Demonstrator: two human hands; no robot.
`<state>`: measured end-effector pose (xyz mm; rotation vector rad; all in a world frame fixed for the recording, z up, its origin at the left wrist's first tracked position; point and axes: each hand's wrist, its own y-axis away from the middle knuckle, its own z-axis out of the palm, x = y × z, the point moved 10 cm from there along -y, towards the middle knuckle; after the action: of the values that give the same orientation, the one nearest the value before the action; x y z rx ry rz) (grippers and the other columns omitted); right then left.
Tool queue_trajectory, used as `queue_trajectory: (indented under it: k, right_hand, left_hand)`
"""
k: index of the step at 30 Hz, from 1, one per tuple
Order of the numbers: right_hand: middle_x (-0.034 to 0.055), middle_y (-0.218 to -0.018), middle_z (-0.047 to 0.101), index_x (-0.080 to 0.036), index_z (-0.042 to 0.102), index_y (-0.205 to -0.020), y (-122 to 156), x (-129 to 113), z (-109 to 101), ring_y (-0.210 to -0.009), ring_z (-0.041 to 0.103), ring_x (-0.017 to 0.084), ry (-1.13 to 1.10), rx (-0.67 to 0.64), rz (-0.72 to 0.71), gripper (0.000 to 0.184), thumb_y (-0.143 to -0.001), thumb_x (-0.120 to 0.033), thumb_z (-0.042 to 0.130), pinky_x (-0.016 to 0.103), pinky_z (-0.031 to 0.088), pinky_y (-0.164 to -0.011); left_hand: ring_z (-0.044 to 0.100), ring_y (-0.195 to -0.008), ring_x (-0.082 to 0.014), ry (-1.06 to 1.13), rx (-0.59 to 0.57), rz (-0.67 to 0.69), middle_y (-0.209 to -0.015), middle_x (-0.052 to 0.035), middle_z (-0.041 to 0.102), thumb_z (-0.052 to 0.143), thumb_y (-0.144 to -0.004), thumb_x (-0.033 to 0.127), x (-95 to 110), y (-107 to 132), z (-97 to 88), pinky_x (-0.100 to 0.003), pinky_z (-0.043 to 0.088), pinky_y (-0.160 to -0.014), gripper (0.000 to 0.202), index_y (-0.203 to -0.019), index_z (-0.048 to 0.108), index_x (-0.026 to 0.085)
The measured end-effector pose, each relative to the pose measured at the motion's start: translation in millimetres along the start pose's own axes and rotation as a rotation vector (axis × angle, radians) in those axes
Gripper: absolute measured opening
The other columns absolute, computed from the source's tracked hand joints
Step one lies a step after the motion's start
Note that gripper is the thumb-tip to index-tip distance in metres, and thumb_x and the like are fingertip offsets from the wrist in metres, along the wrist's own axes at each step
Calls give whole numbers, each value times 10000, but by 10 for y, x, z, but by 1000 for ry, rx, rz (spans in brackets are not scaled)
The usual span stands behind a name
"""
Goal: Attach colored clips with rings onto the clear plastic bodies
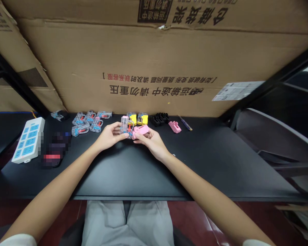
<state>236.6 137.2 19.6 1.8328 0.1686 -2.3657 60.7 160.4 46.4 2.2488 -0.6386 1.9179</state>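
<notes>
Pinched between the fingers of my left hand (112,136) is a clear plastic toy-like casing (124,125) with blue and red parts inside and a bit of pink at its top. My right hand (154,141) grips a pink plastic piece (141,130), held right up against the casing's lower right side. Whether the two are joined, I cannot tell. Just behind them sit clear pieces with yellow parts, one (143,119) in plain sight and another (132,118) partly hidden by the casing. A second pink piece (175,126) lies on the table to the right.
Several clear casings (80,130) lie at the back left. Black plastic pieces (159,119) and a screwdriver (185,123) are at the back right. A white power strip (28,140) and a blurred dark object (56,148) occupy the left. Cardboard (149,54) walls the table's (143,177) rear.
</notes>
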Motion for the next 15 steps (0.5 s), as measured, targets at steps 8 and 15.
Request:
queue_trajectory:
  k: [8,15]
  right_hand:
    - [70,-1116,797,-225,736,-1152,-20,-14,-15,-992,770,237,57,7,-48,552,-728,-464,997,393,713,-834]
    - [53,-1147,763,-295,583,-1320,14,-61,-44,-939,783,235,23,61,-82,735,-735,-484,986,419,726,-808]
  left_hand:
    - [827,-985,-278,18,-40,-44,-1129,-113,839,931,-790,492,-119,21,138,-444,655,-960,500,-1101,703,174]
    - [823,-1022,-278,57,10,-44,-1177,-121,831,944,-778,504,-133,-12,38,-457,641,-998,562,-1151,680,179]
